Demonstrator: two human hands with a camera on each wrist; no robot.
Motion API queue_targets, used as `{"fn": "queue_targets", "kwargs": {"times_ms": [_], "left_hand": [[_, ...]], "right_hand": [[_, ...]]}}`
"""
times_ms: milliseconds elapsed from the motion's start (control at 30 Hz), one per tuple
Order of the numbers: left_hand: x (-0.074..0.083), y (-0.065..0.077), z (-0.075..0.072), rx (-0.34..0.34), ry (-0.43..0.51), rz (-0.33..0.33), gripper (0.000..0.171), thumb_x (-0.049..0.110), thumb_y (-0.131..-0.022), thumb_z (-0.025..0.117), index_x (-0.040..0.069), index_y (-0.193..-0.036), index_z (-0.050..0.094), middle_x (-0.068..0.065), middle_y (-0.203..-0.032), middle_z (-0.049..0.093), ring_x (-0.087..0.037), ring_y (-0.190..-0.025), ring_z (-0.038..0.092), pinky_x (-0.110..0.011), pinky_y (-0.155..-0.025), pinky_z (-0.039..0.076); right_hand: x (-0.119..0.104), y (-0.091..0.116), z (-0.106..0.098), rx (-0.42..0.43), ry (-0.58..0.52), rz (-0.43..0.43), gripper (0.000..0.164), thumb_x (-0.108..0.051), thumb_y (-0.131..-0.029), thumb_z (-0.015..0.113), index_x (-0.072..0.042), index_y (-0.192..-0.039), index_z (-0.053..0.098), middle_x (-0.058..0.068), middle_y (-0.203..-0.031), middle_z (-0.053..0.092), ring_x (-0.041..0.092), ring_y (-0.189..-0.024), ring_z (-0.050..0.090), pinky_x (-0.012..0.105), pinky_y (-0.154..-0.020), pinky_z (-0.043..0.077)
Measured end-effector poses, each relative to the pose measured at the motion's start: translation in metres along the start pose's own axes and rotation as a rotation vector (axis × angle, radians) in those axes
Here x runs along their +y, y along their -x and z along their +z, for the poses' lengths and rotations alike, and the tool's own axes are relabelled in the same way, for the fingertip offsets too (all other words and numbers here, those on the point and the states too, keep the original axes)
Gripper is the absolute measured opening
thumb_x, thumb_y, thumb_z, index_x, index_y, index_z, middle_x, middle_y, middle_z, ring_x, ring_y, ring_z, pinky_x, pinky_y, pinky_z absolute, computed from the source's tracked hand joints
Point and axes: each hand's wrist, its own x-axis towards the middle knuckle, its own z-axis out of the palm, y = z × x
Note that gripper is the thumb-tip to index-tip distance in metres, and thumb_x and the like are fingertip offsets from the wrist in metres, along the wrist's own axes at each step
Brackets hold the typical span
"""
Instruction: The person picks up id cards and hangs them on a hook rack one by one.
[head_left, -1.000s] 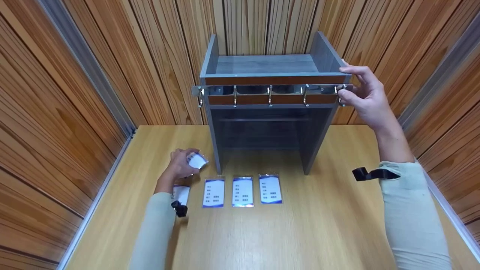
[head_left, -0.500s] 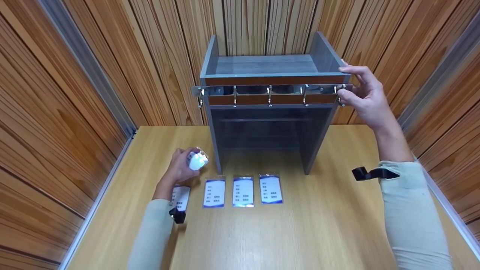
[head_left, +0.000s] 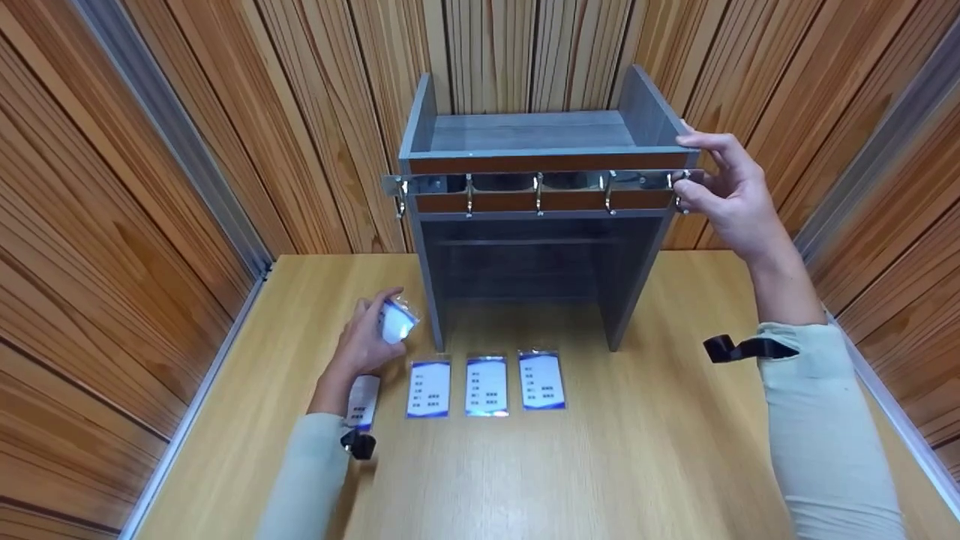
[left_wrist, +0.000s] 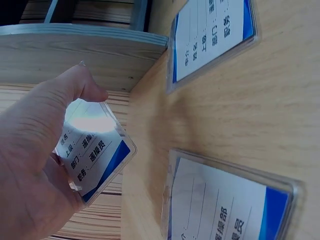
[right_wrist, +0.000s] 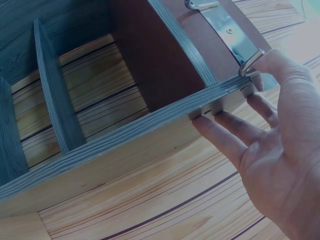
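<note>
- Our left hand pinches a tilted badge above the table, near the shelf unit's left side.
- Our right hand grips the shelf unit's right front corner, thumb at the hook rail.
- We see four more badges on the table.

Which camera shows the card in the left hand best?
Left wrist view: the card is big, its printing partly readable despite glare. The head view shows it small and blurry; the right wrist view misses it.
</note>
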Motion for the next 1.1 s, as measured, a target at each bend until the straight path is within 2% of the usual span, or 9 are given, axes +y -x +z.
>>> {"fn": "queue_targets", "kwargs": {"times_ms": [167, 367, 533, 700, 933, 1100], "left_hand": [[0.005, 0.004, 0.003, 0.033, 0.032, 0.009, 0.101, 0.011, -0.086, 0.088, 0.038, -0.171, 0.040, -0.020, -0.147, 0.054, -0.040, -0.121, 0.061, -0.048, -0.095, 0.053], [0.012, 0.010, 0.005, 0.103, 0.125, 0.026, 0.100, 0.008, -0.086, 0.087, 0.028, -0.170, 0.037, -0.021, -0.162, 0.050, -0.046, -0.143, 0.057, -0.064, -0.115, 0.052], [0.020, 0.015, 0.006, 0.151, 0.191, 0.044, 0.100, 0.006, -0.086, 0.087, 0.026, -0.169, 0.035, -0.019, -0.169, 0.046, -0.047, -0.151, 0.054, -0.067, -0.120, 0.051], [0.025, 0.019, 0.009, 0.233, 0.221, 0.107, 0.097, 0.004, -0.083, 0.088, 0.020, -0.165, 0.038, -0.021, -0.165, 0.051, -0.046, -0.146, 0.059, -0.063, -0.114, 0.054], [0.033, 0.022, 0.011, 0.341, 0.245, 0.176, 0.096, 0.001, -0.080, 0.088, 0.014, -0.162, 0.041, -0.025, -0.153, 0.060, -0.043, -0.120, 0.067, -0.045, -0.090, 0.056], [0.041, 0.026, 0.014, 0.437, 0.286, 0.210, 0.095, -0.003, -0.079, 0.088, 0.009, -0.161, 0.041, -0.027, -0.150, 0.061, -0.045, -0.121, 0.068, -0.048, -0.091, 0.058]], "right_hand": [[0.001, 0.000, 0.000, 0.007, 0.009, 0.004, 0.046, 0.005, -0.107, 0.064, -0.003, -0.152, 0.059, 0.012, -0.181, 0.043, 0.022, -0.125, 0.075, 0.025, -0.094, 0.067], [0.001, -0.001, 0.000, 0.008, 0.008, 0.004, 0.047, 0.004, -0.107, 0.063, -0.003, -0.153, 0.059, 0.011, -0.181, 0.042, 0.021, -0.126, 0.074, 0.024, -0.093, 0.066], [0.002, -0.002, -0.001, 0.013, 0.013, 0.008, 0.047, 0.004, -0.106, 0.064, -0.003, -0.153, 0.059, 0.011, -0.181, 0.042, 0.021, -0.126, 0.074, 0.024, -0.094, 0.066], [0.003, -0.001, -0.001, 0.010, 0.010, 0.007, 0.047, 0.004, -0.107, 0.064, -0.004, -0.153, 0.059, 0.011, -0.182, 0.042, 0.020, -0.126, 0.075, 0.024, -0.094, 0.066], [0.002, 0.001, 0.000, 0.001, -0.020, 0.000, 0.047, 0.005, -0.107, 0.063, -0.003, -0.153, 0.058, 0.014, -0.183, 0.040, 0.019, -0.124, 0.076, 0.024, -0.090, 0.067], [0.002, 0.001, 0.000, 0.004, -0.009, 0.001, 0.047, 0.004, -0.107, 0.064, -0.002, -0.153, 0.057, 0.012, -0.182, 0.041, 0.019, -0.128, 0.075, 0.025, -0.094, 0.067]]}}
